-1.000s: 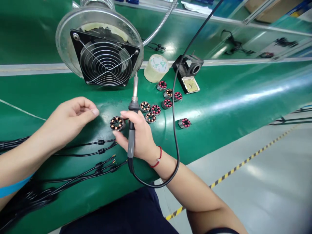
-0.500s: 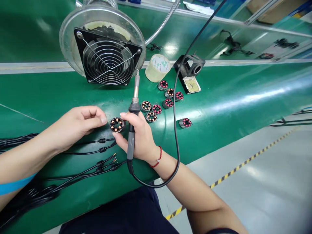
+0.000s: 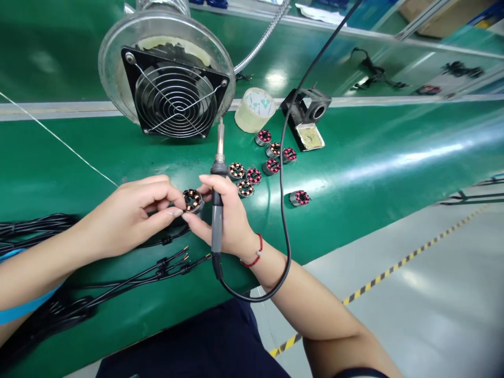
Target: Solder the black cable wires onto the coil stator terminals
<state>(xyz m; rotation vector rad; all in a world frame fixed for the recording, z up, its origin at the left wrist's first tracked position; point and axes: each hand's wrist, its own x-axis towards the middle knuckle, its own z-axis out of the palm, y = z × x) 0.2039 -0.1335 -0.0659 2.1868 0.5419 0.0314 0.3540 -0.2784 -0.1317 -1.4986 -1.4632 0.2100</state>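
At the far left, a bundle of black cables (image 3: 35,231) lay on the green bench (image 3: 354,173), and more ran below with bare coloured wire ends. A blue band (image 3: 31,308) circled the left forearm. A thin pale thread (image 3: 59,138) slanted from the left edge down behind the left hand (image 3: 137,218). That hand was narrow, thumb and fingertips brought near each other at the left rim of the copper ring (image 3: 197,205); I could not tell what they pinched. Above stood a fan (image 3: 178,110) with a wire guard, set in a round metal hood (image 3: 114,79).

The ring sat between the two hands, a thumb and fingers of the right hand (image 3: 232,220) about its right side. That same hand was closed around the handle of a soldering iron (image 3: 217,210), whose tip pointed up toward the lower edge of the hood. A red bracelet (image 3: 258,255) circled the right wrist.

Just right of the iron lay seven similar rings (image 3: 253,176), pink or copper inside, near a roll of tape (image 3: 248,118). The iron's cord (image 3: 285,220) looped across the view. Next came a black stand (image 3: 307,103) with a sponge (image 3: 311,137) in front. A lone pink ring (image 3: 300,198) lay apart from the others. Striped tape (image 3: 394,264) crossed the floor (image 3: 394,315) beyond the bench.
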